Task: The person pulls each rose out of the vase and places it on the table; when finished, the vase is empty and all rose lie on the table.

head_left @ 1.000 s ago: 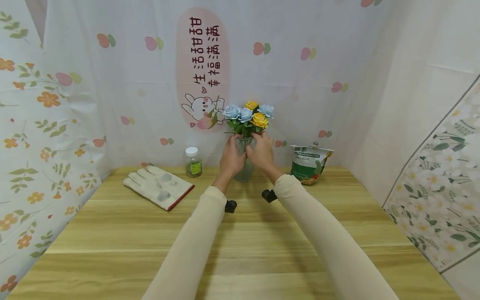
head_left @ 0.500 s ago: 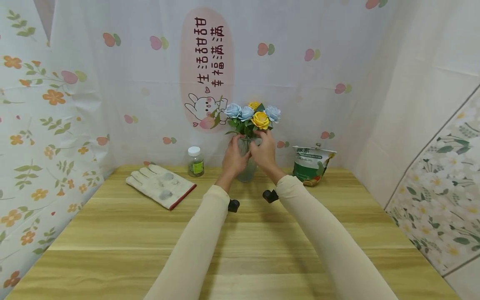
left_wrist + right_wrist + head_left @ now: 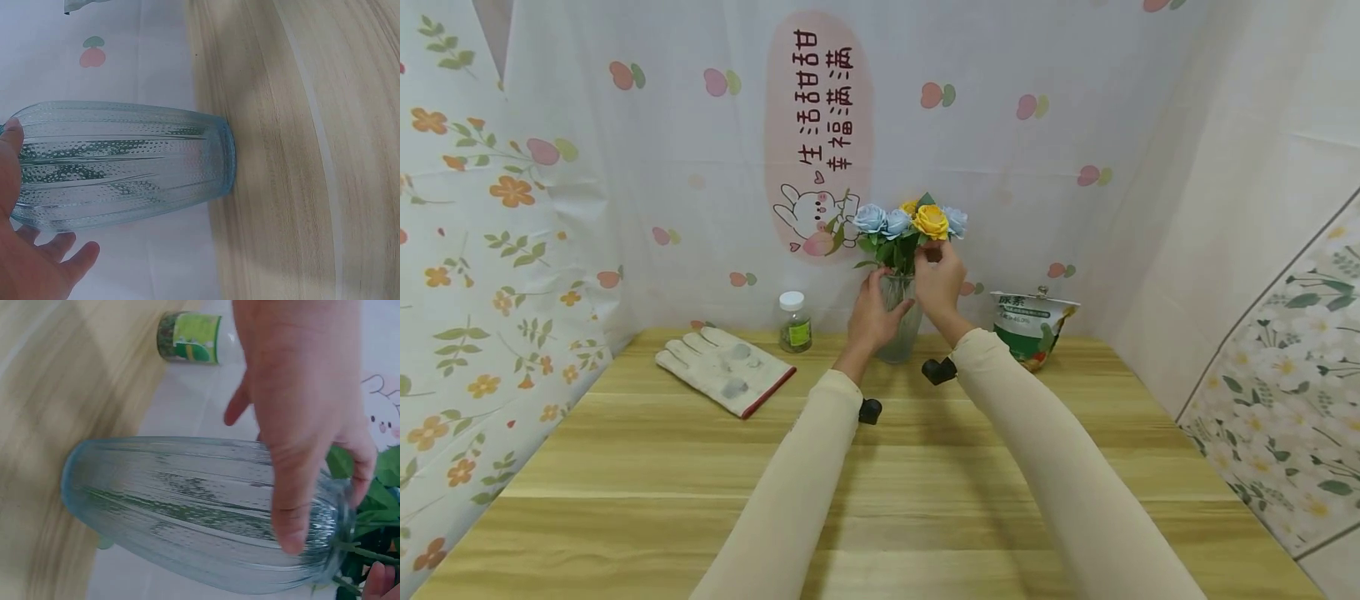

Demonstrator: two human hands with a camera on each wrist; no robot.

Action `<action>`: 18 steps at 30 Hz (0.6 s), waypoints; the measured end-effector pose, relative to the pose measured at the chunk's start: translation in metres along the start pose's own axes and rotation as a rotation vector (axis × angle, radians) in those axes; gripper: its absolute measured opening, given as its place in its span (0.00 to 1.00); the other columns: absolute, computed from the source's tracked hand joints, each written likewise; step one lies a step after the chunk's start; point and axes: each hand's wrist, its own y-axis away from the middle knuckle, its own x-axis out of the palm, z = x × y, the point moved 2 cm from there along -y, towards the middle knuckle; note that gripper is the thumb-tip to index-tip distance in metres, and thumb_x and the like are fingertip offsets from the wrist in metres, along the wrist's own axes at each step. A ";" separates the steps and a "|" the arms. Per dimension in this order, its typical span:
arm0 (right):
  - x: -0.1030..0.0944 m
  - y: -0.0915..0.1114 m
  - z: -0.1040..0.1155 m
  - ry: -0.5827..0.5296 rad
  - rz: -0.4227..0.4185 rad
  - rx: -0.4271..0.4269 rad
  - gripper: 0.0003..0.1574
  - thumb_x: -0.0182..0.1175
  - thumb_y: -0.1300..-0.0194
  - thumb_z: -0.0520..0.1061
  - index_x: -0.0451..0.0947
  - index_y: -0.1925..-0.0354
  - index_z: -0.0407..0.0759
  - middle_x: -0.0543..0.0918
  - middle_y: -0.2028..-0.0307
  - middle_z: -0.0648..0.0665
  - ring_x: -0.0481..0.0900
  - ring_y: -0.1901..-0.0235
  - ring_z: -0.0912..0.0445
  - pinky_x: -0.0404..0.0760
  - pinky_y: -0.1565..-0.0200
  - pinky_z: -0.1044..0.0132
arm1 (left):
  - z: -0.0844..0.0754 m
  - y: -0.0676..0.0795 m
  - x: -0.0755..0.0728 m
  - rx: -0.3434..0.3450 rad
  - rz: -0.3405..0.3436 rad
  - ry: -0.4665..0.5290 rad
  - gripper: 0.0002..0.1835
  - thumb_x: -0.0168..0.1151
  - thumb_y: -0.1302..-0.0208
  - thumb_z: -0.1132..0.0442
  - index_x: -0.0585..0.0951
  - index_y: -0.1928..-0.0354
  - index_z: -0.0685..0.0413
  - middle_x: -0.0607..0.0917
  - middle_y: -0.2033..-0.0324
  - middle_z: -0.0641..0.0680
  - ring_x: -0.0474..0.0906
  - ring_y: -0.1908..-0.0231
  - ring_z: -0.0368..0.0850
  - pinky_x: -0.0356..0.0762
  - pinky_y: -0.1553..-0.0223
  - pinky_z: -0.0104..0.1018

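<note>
A clear ribbed glass vase [image 3: 125, 165] stands upright on the table, holding blue and yellow roses. My left hand [image 3: 872, 312] grips it near the rim; the thumb lies across the glass, and some fingers show beyond its side in the left wrist view. My right hand [image 3: 942, 279] is at the flowers above the rim, pinching the front yellow rose [image 3: 931, 222] just under its bloom. A few blue roses [image 3: 870, 218] sit to the left of it. At the right wrist view's lower corner my right fingertips [image 3: 378, 584] show beside the green stems [image 3: 369, 550].
Left of the vase stands a small white-capped jar [image 3: 794, 323]. A white work glove [image 3: 722, 367] with a red cuff lies farther left. A green and white pouch [image 3: 1033, 325] stands to the right. A printed curtain [image 3: 700, 183] hangs behind the wooden table [image 3: 880, 500].
My right hand has risen from the vase's rim to beneath the front yellow rose, which has shifted up and slightly right. The left hand stays on the vase.
</note>
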 end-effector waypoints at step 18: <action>0.003 0.000 0.015 -0.059 0.086 0.269 0.13 0.58 0.27 0.45 0.82 0.55 0.36 0.83 0.59 0.40 0.76 0.64 0.54 0.73 0.64 0.67 | 0.000 -0.002 0.000 -0.009 0.003 -0.007 0.35 0.66 0.34 0.47 0.60 0.31 0.41 0.66 0.31 0.59 0.67 0.34 0.58 0.71 0.41 0.55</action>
